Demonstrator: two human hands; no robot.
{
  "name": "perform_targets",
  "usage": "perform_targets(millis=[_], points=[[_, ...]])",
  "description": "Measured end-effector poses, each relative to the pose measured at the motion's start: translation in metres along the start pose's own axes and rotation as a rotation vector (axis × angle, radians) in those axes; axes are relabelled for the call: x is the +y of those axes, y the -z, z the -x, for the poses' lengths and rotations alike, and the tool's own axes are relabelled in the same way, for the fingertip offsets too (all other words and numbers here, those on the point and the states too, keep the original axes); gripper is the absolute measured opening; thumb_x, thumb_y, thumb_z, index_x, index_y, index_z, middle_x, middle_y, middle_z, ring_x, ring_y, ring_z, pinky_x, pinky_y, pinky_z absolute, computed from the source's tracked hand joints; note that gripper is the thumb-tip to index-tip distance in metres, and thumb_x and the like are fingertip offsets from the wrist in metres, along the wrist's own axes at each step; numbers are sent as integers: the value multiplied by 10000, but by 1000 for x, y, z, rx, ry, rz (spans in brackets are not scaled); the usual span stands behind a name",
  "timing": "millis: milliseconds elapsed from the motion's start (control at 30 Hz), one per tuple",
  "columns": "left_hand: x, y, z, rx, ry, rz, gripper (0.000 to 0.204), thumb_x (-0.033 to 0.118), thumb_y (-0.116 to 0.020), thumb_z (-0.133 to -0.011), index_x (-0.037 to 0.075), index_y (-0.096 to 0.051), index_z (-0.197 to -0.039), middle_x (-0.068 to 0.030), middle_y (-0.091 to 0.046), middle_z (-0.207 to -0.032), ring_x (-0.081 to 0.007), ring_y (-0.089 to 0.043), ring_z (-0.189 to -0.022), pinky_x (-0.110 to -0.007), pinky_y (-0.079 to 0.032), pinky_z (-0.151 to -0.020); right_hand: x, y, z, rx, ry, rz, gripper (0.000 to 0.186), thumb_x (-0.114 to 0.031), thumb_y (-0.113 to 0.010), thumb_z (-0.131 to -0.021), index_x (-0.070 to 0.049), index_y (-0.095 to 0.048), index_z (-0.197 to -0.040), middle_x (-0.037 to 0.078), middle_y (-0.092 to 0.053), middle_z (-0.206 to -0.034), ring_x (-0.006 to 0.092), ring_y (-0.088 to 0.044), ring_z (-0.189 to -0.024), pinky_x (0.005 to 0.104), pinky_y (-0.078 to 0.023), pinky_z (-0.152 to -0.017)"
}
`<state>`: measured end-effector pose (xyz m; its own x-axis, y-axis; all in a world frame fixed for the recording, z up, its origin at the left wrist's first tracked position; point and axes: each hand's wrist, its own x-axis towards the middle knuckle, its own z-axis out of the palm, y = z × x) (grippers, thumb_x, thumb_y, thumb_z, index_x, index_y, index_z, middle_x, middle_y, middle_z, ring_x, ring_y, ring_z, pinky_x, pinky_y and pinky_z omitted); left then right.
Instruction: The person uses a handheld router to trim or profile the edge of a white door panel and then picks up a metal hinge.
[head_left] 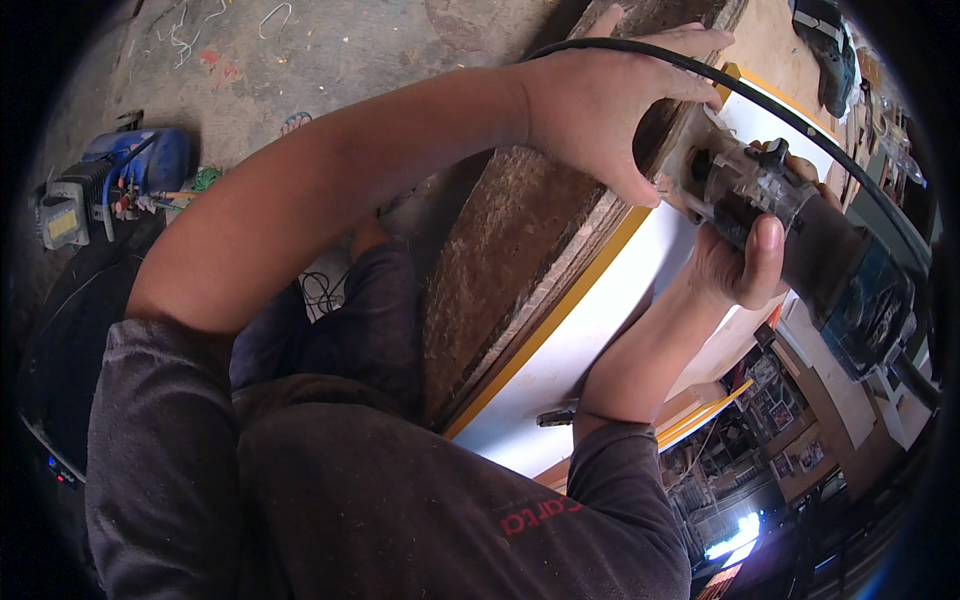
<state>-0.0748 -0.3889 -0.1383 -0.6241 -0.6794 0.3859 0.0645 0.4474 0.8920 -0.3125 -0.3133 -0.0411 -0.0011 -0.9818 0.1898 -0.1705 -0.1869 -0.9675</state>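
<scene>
My right hand grips a trim router with a clear base, its thumb lying along the near side of the body. My left hand is spread wide in front of the router's base, thumb and forefinger at either edge of it. Whether those fingertips press on the base is hard to tell. The router's black cord arcs over the back of my left hand. Beneath the tool lies a white panel with a yellow edge, on a worn brown wooden bench.
A blue air compressor stands on the concrete floor at the left. Another power tool rests at the far right. A small dark object lies on the panel near my right elbow. More yellow-edged pieces are at the right.
</scene>
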Motion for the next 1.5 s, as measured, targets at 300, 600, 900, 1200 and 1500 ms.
perform_targets(millis=[300,600,900,1200,1500], points=[[-3,2,-10,47,-145,85,1013,389,-880,-683,-67,-476,-1492,-414,-180,-1639,-482,-231,-1556,-448,-248,-1270,15,-33,0,203,227,82,697,-267,-765,-773,169,-490,-1242,215,-649,-1194,242,-668,-1084,322,-437,-1106],[0,10,-17,-24,-96,159,990,396,-875,-675,-135,-515,-1428,-362,-503,-1482,-410,-500,-1409,-407,-401,-1191,19,-36,-9,277,285,-81,730,-119,-755,-745,99,-420,-1356,285,-639,-1184,327,-690,-1055,419,-549,-1026],[-18,-15,-14,125,-103,-189,997,540,-897,-608,81,-617,-1447,-165,-287,-1710,-285,-344,-1559,-646,-196,-1221,19,-38,-9,275,293,-83,734,-125,-755,-750,119,-408,-1349,286,-632,-1173,314,-694,-1029,408,-550,-1012],[-11,0,-21,-26,-89,8,1011,407,-877,-691,-143,-492,-1448,-404,-289,-1612,-425,-287,-1554,-403,-279,-1267,22,-37,-9,316,289,-68,746,-161,-761,-753,131,-409,-1342,277,-628,-1174,309,-692,-1016,383,-542,-1010],[-10,-4,-17,11,-79,-33,926,362,-911,-678,39,-559,-1472,-257,-579,-1423,-372,-571,-1317,-423,-448,-1140,22,-35,-10,271,296,-60,732,-164,-774,-751,154,-422,-1309,278,-644,-1140,309,-689,-1011,385,-542,-1000]])
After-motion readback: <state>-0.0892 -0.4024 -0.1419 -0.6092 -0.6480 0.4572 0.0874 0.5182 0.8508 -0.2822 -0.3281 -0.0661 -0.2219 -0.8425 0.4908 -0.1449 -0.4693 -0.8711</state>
